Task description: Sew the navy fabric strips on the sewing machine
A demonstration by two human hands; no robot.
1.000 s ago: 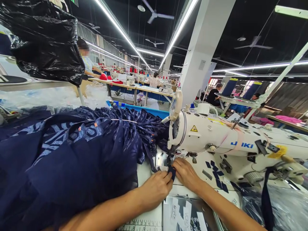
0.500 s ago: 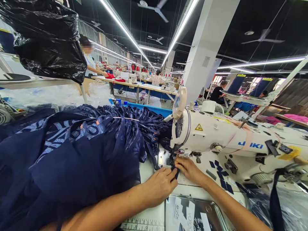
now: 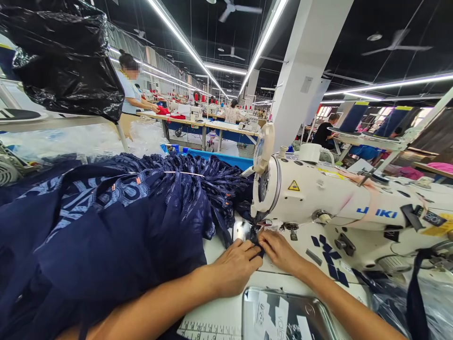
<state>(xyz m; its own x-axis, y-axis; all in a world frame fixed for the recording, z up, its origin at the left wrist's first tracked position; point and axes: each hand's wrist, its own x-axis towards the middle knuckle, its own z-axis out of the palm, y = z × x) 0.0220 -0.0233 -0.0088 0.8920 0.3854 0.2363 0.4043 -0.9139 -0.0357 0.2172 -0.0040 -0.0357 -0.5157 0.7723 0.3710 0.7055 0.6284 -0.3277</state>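
My left hand (image 3: 238,267) lies over a dark navy strip of fabric (image 3: 261,250) just in front of the sewing machine's needle area, its fingers bent and pressing on the strip. From the other side my right hand (image 3: 278,249) pinches the strip's edge close to the presser foot. The white sewing machine (image 3: 329,200) stands above and behind both hands; its bright needle plate (image 3: 241,230) shows to the left of the fingertips. A large heap of navy patterned fabric (image 3: 123,245) fills the left side. My fingers partly hide the strip.
A metal tray (image 3: 318,309) with white labels sits at the front, beside a printed ruler (image 3: 208,330). Small navy fabric pieces (image 3: 328,257) lie right of my right hand. A black plastic bag (image 3: 67,61) hangs upper left. Thread cones (image 3: 354,118) stand behind; co-workers are farther back.
The view has tilted slightly. My left hand has moved a little forward over the strip, and its fingers now cover more of it. My right hand keeps its pinch near the presser foot.
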